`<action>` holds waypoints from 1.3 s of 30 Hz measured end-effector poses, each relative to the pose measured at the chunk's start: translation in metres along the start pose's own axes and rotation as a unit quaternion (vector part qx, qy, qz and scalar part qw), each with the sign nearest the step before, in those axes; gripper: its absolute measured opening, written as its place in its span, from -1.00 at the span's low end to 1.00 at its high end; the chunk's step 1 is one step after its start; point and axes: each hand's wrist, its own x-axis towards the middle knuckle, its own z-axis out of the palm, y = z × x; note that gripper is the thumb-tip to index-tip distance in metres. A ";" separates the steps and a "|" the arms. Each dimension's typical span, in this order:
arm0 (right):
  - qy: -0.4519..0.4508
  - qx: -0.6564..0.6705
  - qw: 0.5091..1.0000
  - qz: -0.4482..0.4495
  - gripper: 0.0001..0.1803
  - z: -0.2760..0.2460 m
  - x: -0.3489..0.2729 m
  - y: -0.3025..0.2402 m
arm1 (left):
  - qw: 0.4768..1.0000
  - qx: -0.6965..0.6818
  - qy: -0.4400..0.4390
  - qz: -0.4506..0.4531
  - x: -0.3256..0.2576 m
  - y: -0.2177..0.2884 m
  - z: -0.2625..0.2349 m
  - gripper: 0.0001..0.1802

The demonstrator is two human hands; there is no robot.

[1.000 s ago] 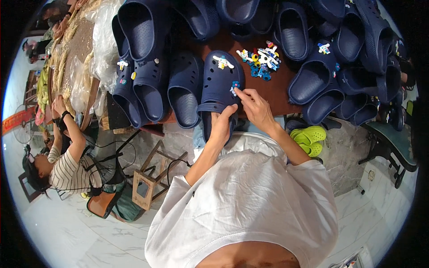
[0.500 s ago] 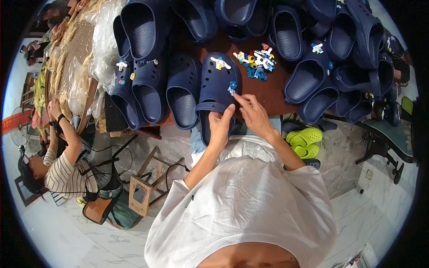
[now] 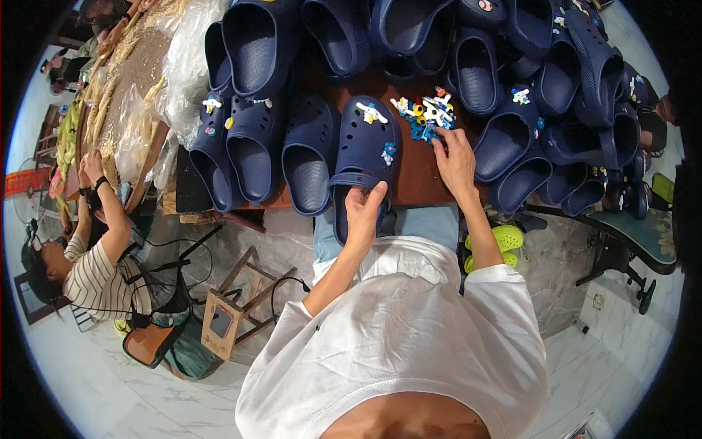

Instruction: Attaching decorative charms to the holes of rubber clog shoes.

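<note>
My left hand (image 3: 363, 212) grips a navy clog (image 3: 362, 152) by its opening, fingers inside and thumb outside. The clog leans on the near table edge, toe pointing away. On its upper sit a white character charm (image 3: 371, 113) and, by its right side, a blue flower charm (image 3: 389, 148) with a small pale figure just below. My right hand (image 3: 456, 162) reaches to a pile of loose charms (image 3: 433, 111), white, blue, yellow and red. Its fingertips touch the pile's near edge; whether they pinch a charm is hidden. A plain navy clog (image 3: 307, 157) stands left of the held one.
More navy clogs (image 3: 512, 135) crowd the brown table (image 3: 420, 179) at left, back and right. Lime green clogs (image 3: 504, 240) lie below its edge. A wooden stool (image 3: 232, 314) stands at lower left, near a person in a striped shirt (image 3: 110, 285). An office chair (image 3: 632, 238) is at right.
My right hand has left the small charm on the clog's side and moved right and away to the charm pile. My left hand still holds the clog.
</note>
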 end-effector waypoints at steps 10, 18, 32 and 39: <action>0.061 -0.059 0.995 -0.052 -0.65 0.026 0.007 -0.002 | 1.000 0.017 0.016 0.007 -0.002 0.010 0.012 -0.56; 0.079 -0.020 0.990 -0.111 -0.76 0.026 0.001 0.002 | 0.999 0.012 0.028 0.021 0.001 0.002 0.008 -0.72; 0.011 0.391 0.920 0.003 -0.85 0.025 -0.044 -0.078 | 0.999 0.027 0.029 -0.022 0.003 0.008 0.004 -0.66; 0.019 0.349 0.937 0.004 -0.84 0.028 -0.048 -0.078 | 1.000 0.002 0.027 -0.014 0.001 0.006 0.006 -0.74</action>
